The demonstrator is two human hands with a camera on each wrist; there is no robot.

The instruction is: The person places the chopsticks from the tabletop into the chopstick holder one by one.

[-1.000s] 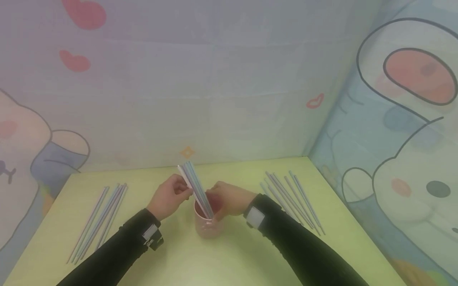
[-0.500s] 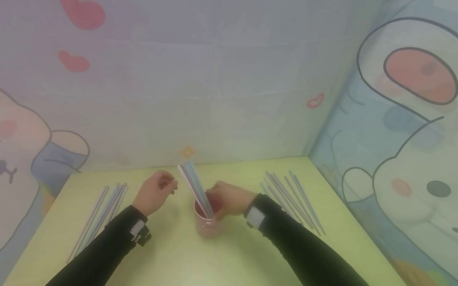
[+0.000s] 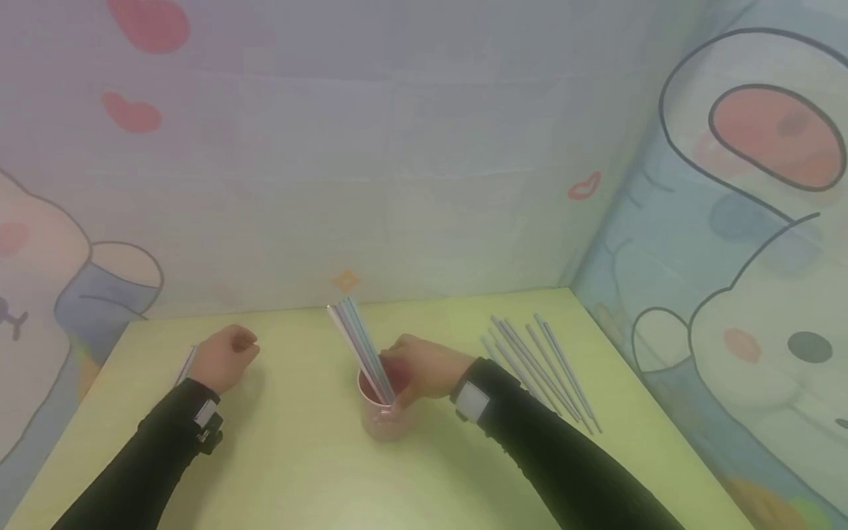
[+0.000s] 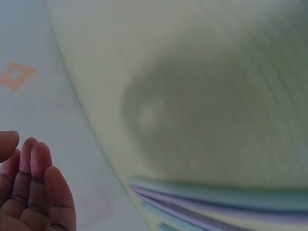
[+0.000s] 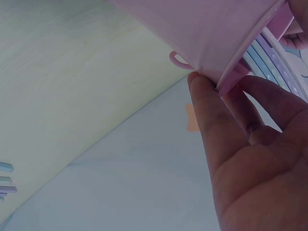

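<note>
A pink cup [image 3: 383, 425] stands near the middle of the table, with several thin pastel sticks [image 3: 358, 342] leaning leftward out of it. My right hand [image 3: 426, 366] grips the cup's rim at its right side; in the right wrist view the fingers lie along the cup's wall beside a small loop handle [image 5: 178, 60]. Over the left group of sticks [image 3: 185, 365] hovers my left hand [image 3: 223, 359], fingers loosely bent and holding nothing. Most of that group is hidden by the left arm in the head view. Blurred sticks [image 4: 211, 199] appear low in the left wrist view.
Several more pastel sticks [image 3: 539, 372] lie loosely side by side at the right of the pale yellow table [image 3: 318, 471]. A printed cloth [image 3: 397, 184] hangs behind the table and along its sides.
My left hand has drawn away from the sticks in the cup, moving left until it is over the left group. The right hand has stayed on the cup.
</note>
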